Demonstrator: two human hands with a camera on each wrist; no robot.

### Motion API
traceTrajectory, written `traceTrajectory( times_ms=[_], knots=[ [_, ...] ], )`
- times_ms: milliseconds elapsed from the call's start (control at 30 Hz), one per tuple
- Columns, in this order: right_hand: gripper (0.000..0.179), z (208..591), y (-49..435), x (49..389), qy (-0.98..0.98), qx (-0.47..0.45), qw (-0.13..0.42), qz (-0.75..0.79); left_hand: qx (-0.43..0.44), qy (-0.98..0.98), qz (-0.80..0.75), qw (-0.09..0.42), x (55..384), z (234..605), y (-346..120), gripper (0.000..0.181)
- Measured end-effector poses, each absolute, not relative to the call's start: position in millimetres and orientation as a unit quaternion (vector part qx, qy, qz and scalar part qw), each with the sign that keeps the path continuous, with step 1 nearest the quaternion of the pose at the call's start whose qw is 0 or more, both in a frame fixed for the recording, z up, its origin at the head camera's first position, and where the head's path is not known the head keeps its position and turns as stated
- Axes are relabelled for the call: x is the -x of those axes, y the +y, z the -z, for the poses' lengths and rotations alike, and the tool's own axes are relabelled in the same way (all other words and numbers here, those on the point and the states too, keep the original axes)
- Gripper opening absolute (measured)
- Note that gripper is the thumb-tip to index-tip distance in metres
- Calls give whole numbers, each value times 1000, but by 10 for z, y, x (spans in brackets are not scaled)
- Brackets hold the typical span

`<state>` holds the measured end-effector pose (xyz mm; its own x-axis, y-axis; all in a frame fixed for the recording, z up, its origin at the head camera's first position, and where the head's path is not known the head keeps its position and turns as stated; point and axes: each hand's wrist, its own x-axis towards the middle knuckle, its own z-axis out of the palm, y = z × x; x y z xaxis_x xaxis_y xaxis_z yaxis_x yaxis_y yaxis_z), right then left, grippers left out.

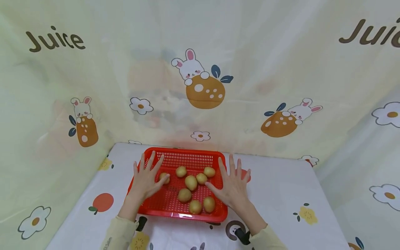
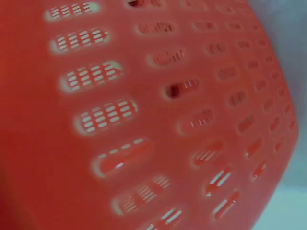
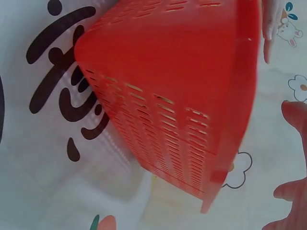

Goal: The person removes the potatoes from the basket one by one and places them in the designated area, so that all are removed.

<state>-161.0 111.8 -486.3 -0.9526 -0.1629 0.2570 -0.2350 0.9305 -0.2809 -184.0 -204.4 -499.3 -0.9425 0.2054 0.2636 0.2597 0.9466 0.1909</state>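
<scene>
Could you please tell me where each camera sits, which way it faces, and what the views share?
Head: worn on the head, looking forward and down at the red perforated basket of potatoes; left hand and right hand show.
Left wrist: on that wrist, facing the basket's wall closely; no hand visible.
Right wrist: on that wrist, facing the basket's outside; fingers show at the right edge.
Both wrist views share the basket.

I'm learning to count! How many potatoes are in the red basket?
8 in the basket: one potato by the left hand, two toward the back, three in the middle, two near the front. Others may be hidden.
</scene>
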Motion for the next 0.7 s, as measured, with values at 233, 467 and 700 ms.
traceTrajectory(
  times_ms=[233,467,700],
  knots=[
    [97,4888,1125,1611,-979,-97,92,-157,95,-985,116,85,1918,5033,-2173,76],
    [95,4901,1114,1623,-980,-94,96,-148,90,-987,108,83,1957,5145,-2350,85],
    [94,4893,1099,1605,-980,-93,80,-156,112,-982,109,102,1942,5237,-2454,95]
  ],
)
